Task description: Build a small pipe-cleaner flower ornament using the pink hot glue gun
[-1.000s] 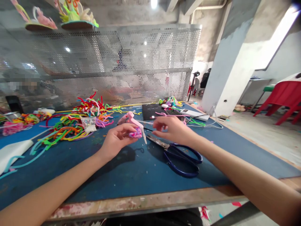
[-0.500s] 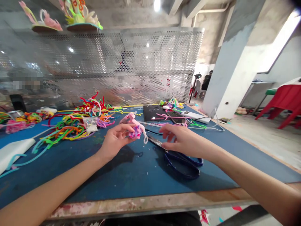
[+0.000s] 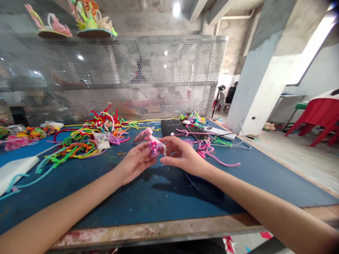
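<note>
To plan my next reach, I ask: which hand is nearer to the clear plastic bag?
Left. The left hand holds the pink-purple piece, to the right of the clear plastic bag; the right hand is farther right, on the piece's other side.

Bare hands (image 3: 137, 159), bare forearms (image 3: 87, 195), black clothing (image 3: 172, 247) at lap.

The left hand (image 3: 137, 159) grips a pink-and-purple fuzzy piece (image 3: 155, 148) above the blue mat (image 3: 113, 208).
</note>
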Tool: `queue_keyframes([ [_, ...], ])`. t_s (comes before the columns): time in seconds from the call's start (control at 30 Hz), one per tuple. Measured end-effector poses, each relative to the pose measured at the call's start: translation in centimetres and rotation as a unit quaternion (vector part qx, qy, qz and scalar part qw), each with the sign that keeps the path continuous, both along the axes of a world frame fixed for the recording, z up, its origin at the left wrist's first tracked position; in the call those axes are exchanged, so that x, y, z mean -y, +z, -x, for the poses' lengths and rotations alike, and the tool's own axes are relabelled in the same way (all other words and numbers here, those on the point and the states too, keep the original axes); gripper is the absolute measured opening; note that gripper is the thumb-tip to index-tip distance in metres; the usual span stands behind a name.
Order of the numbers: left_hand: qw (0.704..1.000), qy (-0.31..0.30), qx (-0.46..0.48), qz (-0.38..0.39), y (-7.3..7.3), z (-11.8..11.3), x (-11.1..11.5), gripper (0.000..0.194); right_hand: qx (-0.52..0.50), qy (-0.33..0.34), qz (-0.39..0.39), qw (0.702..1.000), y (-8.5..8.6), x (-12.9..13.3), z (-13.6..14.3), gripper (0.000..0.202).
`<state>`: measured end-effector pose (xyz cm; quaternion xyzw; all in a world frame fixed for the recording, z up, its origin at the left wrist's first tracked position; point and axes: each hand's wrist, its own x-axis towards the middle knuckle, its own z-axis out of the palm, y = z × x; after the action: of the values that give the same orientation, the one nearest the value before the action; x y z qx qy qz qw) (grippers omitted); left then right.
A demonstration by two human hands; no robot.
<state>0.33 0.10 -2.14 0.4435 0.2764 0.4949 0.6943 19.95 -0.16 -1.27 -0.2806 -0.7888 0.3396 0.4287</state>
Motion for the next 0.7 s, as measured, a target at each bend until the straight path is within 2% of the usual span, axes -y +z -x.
queue_keyframes([
  [0.1, 0.999, -0.012, -0.017, 0.031, -0.2, 0.1, -0.2, 0.029, -0.049, -0.005, 0.046, 0.998, -0.4, -0.4, -0.1, 0.037],
  [0.27, 0.994, -0.005, -0.098, 0.050, -0.4, -0.1, -0.2, 0.023, -0.059, -0.047, 0.078, 0.994, -1.3, -0.9, 0.4, 0.020],
  [0.37, 0.986, 0.035, -0.160, -0.038, -0.5, -0.2, -0.3, 0.024, -0.069, -0.071, 0.102, 0.990, -1.3, -0.8, 0.5, 0.020],
  [0.5, 0.952, 0.080, -0.239, -0.175, -0.4, 0.0, -0.1, 0.028, -0.096, -0.101, 0.126, 0.982, -1.1, -0.5, 0.5, 0.022],
  [0.6, 0.939, 0.081, -0.265, -0.201, -0.2, -0.1, 0.4, 0.036, -0.110, -0.082, 0.142, 0.980, -1.1, -0.3, 0.7, 0.023],
  [0.7, 0.938, 0.108, -0.243, -0.223, 0.0, -0.4, 0.8, 0.033, -0.132, -0.057, 0.142, 0.979, -1.3, 0.0, 1.0, 0.023],
])
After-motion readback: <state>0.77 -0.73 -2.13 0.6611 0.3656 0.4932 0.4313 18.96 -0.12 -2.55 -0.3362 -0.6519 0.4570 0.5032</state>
